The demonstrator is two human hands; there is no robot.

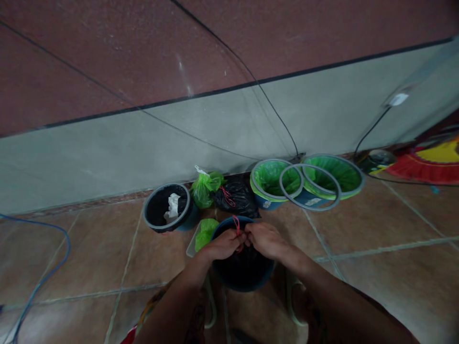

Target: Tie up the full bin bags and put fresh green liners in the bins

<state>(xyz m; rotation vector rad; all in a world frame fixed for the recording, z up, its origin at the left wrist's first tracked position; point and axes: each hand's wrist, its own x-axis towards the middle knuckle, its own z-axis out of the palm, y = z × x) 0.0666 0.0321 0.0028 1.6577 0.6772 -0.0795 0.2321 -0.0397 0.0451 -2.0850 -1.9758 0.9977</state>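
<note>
A dark blue bin (217, 274) stands on the floor between my feet, with a black garbage bag (247, 267) inside it. My left hand (225, 242) is closed at the bin's mouth on a red drawstring (235, 222), a loop of which sticks up above the fingers. Against it, my right hand (264, 239) pinches at the same spot; its fingertips hide the exact grip, though the red string runs into them. Just left of this bin, a green plastic bag (206, 233) rests in a pale tray (191, 246).
A bin with a black liner (193, 217) holds white crumpled paper. Beside it lie a tied green bag (202, 193) and a black bag (238, 196). Two green-lined bins (268, 203) stand rightward, a loose grey ring (339, 196) across them. A blue cable (68, 243) curves at left.
</note>
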